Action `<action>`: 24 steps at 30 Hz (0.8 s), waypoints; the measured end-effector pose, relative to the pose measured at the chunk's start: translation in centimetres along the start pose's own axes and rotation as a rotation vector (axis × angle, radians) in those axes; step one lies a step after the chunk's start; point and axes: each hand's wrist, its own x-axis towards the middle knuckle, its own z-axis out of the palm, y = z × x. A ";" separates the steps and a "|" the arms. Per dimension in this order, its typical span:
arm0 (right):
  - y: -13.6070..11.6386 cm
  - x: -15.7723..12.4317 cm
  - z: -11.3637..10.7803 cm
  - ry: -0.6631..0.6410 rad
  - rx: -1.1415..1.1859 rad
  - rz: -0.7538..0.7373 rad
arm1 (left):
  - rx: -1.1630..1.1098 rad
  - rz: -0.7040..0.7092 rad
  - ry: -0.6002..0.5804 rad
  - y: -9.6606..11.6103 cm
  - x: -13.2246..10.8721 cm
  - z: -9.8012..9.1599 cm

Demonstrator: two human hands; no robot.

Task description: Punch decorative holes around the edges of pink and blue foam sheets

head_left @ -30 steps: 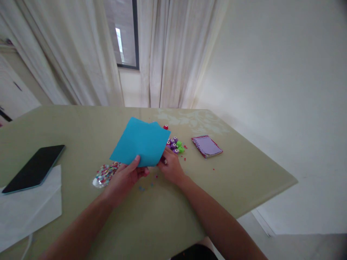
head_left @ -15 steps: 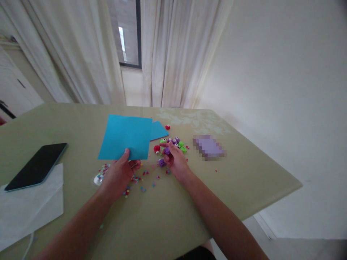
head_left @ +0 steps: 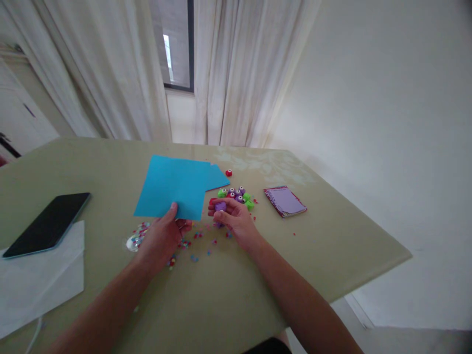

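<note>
My left hand [head_left: 164, 241] pinches the lower edge of a square sheet of blue paper [head_left: 171, 187], thumb on top. Held tilted over the table, the sheet overlaps more blue paper [head_left: 217, 178] lying behind it. In the fingers of my right hand [head_left: 238, 221] is a small purple plastic piece [head_left: 220, 206]; its exact kind is not clear. Beyond that hand lies a cluster of similar purple, red and green pieces [head_left: 249, 202], several with white eye-like dots. A lone red piece [head_left: 229, 172] sits farther back. Part of the cluster is hidden by my right hand.
Tiny coloured beads [head_left: 199, 234] are scattered near both hands, some in a clear bag [head_left: 135, 238] by my left wrist. A black tablet or phone [head_left: 49, 223] rests partly on white paper [head_left: 47, 275] at left. A lilac notepad [head_left: 285, 200] lies at right.
My right hand has turned and shifted slightly left, bringing the purple piece up into clearer view between its fingers. The blue sheet has moved a little to the right in the view.
</note>
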 end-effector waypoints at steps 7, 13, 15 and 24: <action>0.4 0.1 0.2 -0.015 -0.092 -0.100 | -0.022 0.007 0.001 -0.4 0.5 -0.4; 0.1 0.0 0.5 -0.053 -0.149 -0.099 | 0.042 0.069 -0.081 -1.3 0.7 -1.2; -0.1 -0.1 0.5 -0.034 -0.205 -0.106 | 0.091 0.090 -0.058 -1.5 0.6 -1.4; 0.4 0.0 0.0 0.036 -0.257 -0.030 | 0.485 0.123 -0.030 -2.1 0.9 -2.7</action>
